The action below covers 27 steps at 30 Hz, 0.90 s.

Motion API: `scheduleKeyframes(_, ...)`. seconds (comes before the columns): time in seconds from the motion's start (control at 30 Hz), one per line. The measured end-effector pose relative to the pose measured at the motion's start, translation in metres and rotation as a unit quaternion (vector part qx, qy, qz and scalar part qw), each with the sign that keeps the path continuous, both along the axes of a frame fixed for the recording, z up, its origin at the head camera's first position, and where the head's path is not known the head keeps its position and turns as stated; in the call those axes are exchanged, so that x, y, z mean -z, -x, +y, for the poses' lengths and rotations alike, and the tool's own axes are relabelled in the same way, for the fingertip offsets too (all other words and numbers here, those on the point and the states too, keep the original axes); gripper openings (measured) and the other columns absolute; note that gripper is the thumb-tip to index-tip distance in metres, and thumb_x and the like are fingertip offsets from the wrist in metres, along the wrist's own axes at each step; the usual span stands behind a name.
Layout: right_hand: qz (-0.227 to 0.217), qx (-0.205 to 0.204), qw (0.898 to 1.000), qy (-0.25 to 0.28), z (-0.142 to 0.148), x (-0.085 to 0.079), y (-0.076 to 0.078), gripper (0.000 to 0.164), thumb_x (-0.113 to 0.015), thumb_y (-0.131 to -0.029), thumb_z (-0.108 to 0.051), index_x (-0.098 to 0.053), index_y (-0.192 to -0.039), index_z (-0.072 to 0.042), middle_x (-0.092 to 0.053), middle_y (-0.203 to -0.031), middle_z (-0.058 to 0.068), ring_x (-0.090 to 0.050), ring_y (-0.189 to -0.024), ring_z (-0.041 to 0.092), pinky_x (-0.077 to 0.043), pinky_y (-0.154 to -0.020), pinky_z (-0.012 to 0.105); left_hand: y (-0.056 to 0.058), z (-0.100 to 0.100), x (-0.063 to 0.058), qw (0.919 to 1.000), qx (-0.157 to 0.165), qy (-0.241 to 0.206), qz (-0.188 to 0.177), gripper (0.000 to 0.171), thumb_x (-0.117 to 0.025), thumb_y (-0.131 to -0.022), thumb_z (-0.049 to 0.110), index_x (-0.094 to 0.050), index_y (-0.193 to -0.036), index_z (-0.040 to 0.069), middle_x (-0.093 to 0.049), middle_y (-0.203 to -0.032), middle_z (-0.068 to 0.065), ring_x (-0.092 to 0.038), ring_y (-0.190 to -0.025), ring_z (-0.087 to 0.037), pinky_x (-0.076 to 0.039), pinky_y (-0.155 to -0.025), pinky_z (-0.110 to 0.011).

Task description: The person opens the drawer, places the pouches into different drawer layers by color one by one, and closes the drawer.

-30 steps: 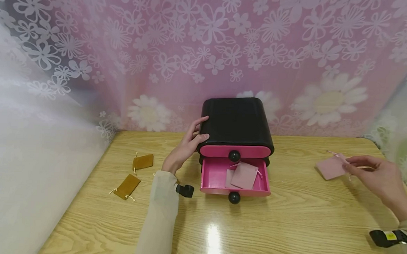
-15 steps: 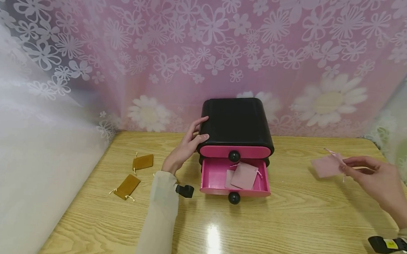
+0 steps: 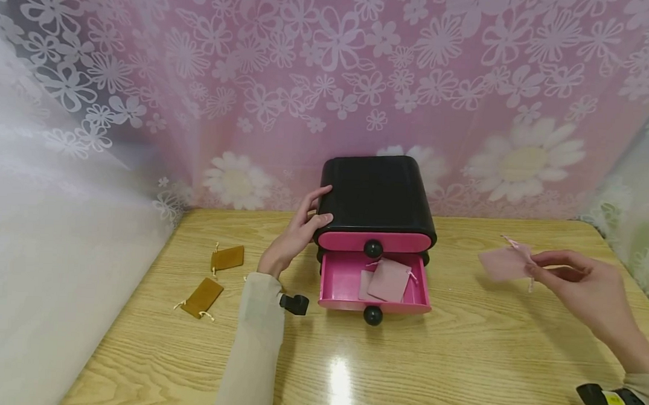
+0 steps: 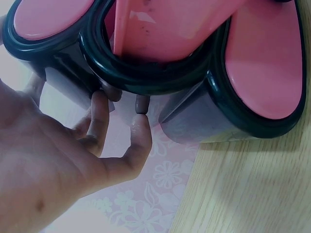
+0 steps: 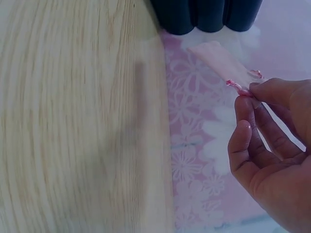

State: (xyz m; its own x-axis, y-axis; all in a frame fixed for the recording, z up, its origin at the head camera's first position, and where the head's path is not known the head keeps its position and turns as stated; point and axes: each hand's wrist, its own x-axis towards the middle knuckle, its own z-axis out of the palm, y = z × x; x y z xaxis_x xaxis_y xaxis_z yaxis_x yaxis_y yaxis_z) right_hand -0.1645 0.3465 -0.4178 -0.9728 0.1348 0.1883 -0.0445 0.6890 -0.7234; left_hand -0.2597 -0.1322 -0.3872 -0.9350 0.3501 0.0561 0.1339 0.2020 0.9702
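A small black drawer cabinet (image 3: pixel 376 189) with pink drawer fronts stands at the back middle of the table. My left hand (image 3: pixel 296 231) grips its left side, with the thumb on the top corner. In the left wrist view, bent fingers (image 4: pixel 141 131) press against the cabinet's side. A drawer (image 3: pixel 338 281) below the top one is pulled out, and two pink drawstring pouches (image 3: pixel 390 281) lie overlapping inside. My right hand (image 3: pixel 584 286) pinches another pink drawstring pouch (image 3: pixel 502 263) by its drawstring end, raised over the table's right side.
Two brown drawstring pouches, one farther back (image 3: pixel 228 259) and one nearer (image 3: pixel 203 297), lie left of the left forearm. A pink flowered curtain (image 3: pixel 285 104) hangs behind the wooden table (image 3: pixel 459 365). The open drawer's black knob (image 3: pixel 373 315) juts forward.
My right hand has moved left toward the cabinet, carrying the pink pouch higher off the table. The left hand, the cabinet and the other pouches have stayed put.
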Motion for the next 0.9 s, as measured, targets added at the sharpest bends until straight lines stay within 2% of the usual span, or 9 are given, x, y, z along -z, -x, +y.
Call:
scheduleKeyframes(0.23, -0.007, -0.013, 1.0, 0.024, -0.014, -0.007, -0.007, 0.028, -0.074, -0.095, -0.032, -0.073, -0.115, -0.012, -0.061, -0.089, -0.042, -0.065, -0.074, -0.014, -0.049, -0.059, 0.016, 0.0, 0.0, 0.0, 1.0, 0.001, 0.002, 0.001, 0.054, -0.051, -0.105, 0.034, -0.032, -0.15, 0.056, -0.033, -0.156, -0.004, -0.046, -0.14, -0.03, -0.045, -0.111, -0.059)
scheduleKeyframes(0.4, 0.006, -0.037, 0.998, 0.041, -0.021, -0.011, -0.011, 0.023, -0.074, -0.095, -0.025, -0.073, -0.115, -0.013, -0.066, -0.09, -0.037, -0.067, -0.075, -0.011, -0.05, -0.061, 0.015, 0.0, 0.0, 0.001, 1.0, 0.001, 0.006, 0.001, 0.054, -0.051, -0.105, 0.036, -0.031, -0.151, 0.055, -0.032, -0.157, -0.004, -0.044, -0.141, -0.031, -0.044, -0.111, -0.06)
scheduleKeyframes(0.63, 0.034, -0.074, 0.994, 0.071, -0.031, -0.013, -0.015, 0.023, -0.075, -0.093, -0.013, -0.074, -0.115, -0.007, -0.071, -0.094, -0.03, -0.07, -0.078, -0.008, -0.053, -0.065, 0.012, -0.001, 0.0, -0.001, 1.0, 0.0, 0.006, 0.004, 0.053, -0.051, -0.105, 0.034, -0.032, -0.151, 0.055, -0.032, -0.156, -0.005, -0.045, -0.141, -0.031, -0.044, -0.111, -0.06)
scheduleKeyframes(0.9, 0.027, -0.083, 0.992, 0.091, -0.041, -0.015, -0.019, 0.023, -0.076, -0.091, -0.007, -0.074, -0.113, -0.003, -0.075, -0.094, -0.021, -0.072, -0.079, -0.001, -0.055, -0.066, 0.015, 0.0, 0.0, 0.0, 1.0, 0.005, -0.005, 0.003, 0.054, -0.051, -0.105, 0.032, -0.032, -0.151, 0.054, -0.033, -0.154, -0.005, -0.047, -0.139, -0.03, -0.046, -0.109, -0.057)
